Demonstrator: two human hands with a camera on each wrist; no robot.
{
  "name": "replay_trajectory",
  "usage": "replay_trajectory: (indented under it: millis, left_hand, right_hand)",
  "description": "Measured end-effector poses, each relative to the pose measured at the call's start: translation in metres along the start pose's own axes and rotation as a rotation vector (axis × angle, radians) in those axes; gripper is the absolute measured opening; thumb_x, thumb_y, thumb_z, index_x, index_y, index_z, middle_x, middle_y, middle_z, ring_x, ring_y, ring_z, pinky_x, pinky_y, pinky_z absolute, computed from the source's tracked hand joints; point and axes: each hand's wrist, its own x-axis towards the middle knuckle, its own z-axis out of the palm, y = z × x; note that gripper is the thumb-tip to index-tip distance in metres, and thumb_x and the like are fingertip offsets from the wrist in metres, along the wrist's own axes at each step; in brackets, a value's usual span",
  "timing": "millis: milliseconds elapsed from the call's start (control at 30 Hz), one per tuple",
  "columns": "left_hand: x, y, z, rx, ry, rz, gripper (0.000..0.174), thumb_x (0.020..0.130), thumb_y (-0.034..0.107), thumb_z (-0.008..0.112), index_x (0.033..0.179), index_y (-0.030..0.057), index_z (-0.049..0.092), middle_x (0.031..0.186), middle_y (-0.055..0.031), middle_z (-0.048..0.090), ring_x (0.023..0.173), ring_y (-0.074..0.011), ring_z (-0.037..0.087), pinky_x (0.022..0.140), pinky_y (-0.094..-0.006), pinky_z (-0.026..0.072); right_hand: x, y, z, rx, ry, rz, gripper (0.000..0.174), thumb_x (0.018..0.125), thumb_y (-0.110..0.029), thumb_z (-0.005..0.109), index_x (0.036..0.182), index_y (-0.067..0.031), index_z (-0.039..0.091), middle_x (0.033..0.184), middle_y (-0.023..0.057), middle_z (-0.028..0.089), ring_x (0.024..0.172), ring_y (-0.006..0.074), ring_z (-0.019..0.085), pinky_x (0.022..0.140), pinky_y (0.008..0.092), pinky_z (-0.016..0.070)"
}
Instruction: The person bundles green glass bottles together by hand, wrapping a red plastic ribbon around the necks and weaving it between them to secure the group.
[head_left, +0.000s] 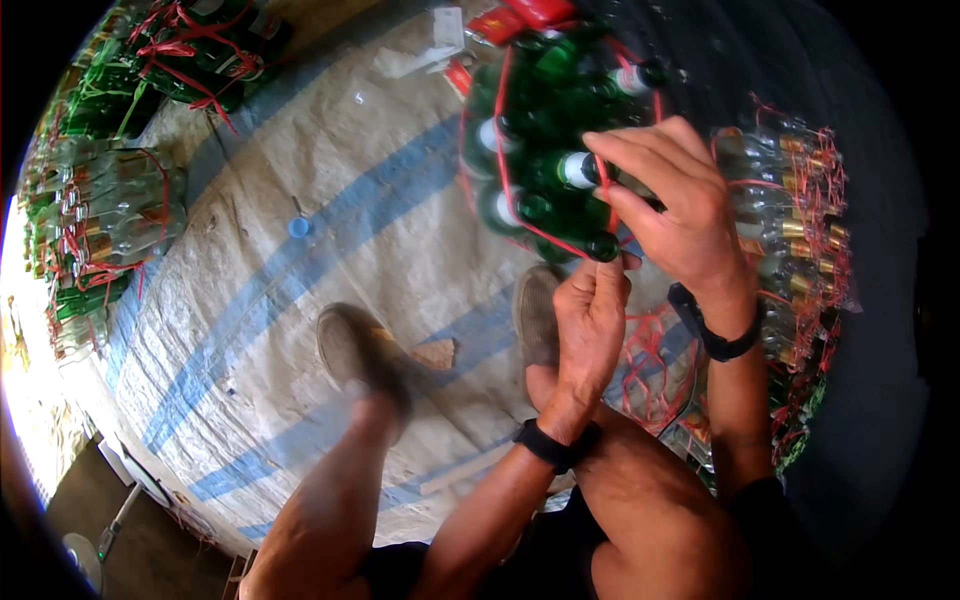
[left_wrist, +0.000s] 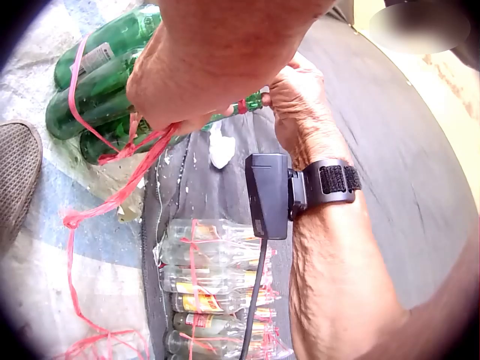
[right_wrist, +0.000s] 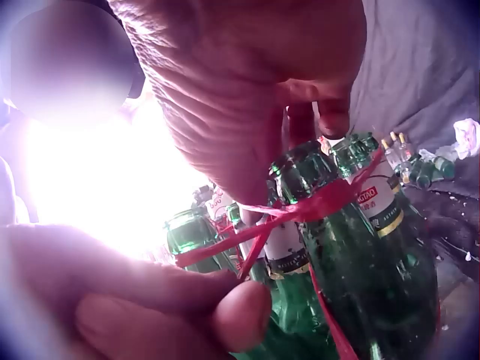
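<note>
Red twine runs around a bundle of green bottles, some with white labels. The left hand pinches the twine between thumb and finger at the bundle's near edge. Above it in the head view, the right hand has thumb and fingers curled at a bottle neck, with the thumb on the twine. Loose twine hangs below the left hand. Part of the right fingertips is hidden behind the bottle necks.
Tied clear bottles lie on the right, and more bundles stand at the left. Two shoes rest on the white and blue sheet. A blue cap and red packets lie about.
</note>
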Motion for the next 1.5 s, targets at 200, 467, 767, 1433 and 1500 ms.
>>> replay_trajectory:
  millis: [200, 467, 767, 1433, 1500]
  left_hand:
    - [0.0, 0.001, 0.0, 0.022, 0.016, -0.035, 0.038, 0.116, 0.036, 0.062, 0.097, 0.0056, 0.073, 0.074, 0.0073, 0.054, 0.064, -0.0028, 0.044, 0.054, -0.0238, 0.0365]
    - [-0.002, 0.006, 0.003, 0.004, 0.022, -0.058, 0.038, 0.119, 0.032, 0.058, 0.1, 0.0024, 0.073, 0.075, 0.0086, 0.05, 0.069, -0.0034, 0.039, 0.06, -0.0239, 0.0312]
    - [0.004, -0.002, -0.001, 0.01, 0.039, -0.01, 0.039, 0.115, 0.032, 0.062, 0.085, 0.0081, 0.064, 0.07, 0.0061, 0.052, 0.061, -0.0043, 0.044, 0.053, -0.0255, 0.0386]
    - [-0.006, 0.003, -0.016, 0.113, 0.043, 0.027, 0.035, 0.116, 0.03, 0.059, 0.099, 0.0036, 0.074, 0.071, 0.0064, 0.049, 0.062, -0.0039, 0.041, 0.055, -0.0246, 0.0358]
    - [-0.009, 0.007, -0.015, 0.15, 0.035, 0.045, 0.035, 0.117, 0.03, 0.059, 0.102, 0.0028, 0.076, 0.071, 0.0065, 0.049, 0.062, -0.0038, 0.041, 0.055, -0.0244, 0.0354]
  right_hand:
    - [0.009, -0.008, -0.005, -0.043, -0.032, -0.016, 0.048, 0.078, 0.004, 0.08, 0.125, -0.0044, 0.077, 0.114, 0.0082, 0.078, 0.105, 0.0302, 0.068, 0.092, 0.0405, 0.0577]
    - [0.009, -0.012, -0.006, -0.092, -0.034, -0.034, 0.044, 0.08, 0.001, 0.078, 0.124, -0.0043, 0.077, 0.11, 0.0079, 0.077, 0.106, 0.0299, 0.067, 0.093, 0.0414, 0.0572]
    - [0.013, -0.016, -0.002, -0.145, -0.045, -0.061, 0.042, 0.08, 0.0, 0.08, 0.122, -0.0058, 0.079, 0.107, 0.0044, 0.077, 0.105, 0.025, 0.069, 0.089, 0.0399, 0.0562]
    - [0.01, 0.0, 0.011, 0.087, -0.088, 0.015, 0.034, 0.081, 0.007, 0.07, 0.115, 0.0028, 0.073, 0.109, 0.0161, 0.07, 0.105, 0.0392, 0.067, 0.09, 0.0458, 0.0569]
    - [0.011, -0.001, 0.009, 0.127, -0.116, 0.05, 0.034, 0.082, 0.007, 0.07, 0.116, 0.0033, 0.073, 0.108, 0.0167, 0.07, 0.105, 0.0397, 0.068, 0.089, 0.0461, 0.0569]
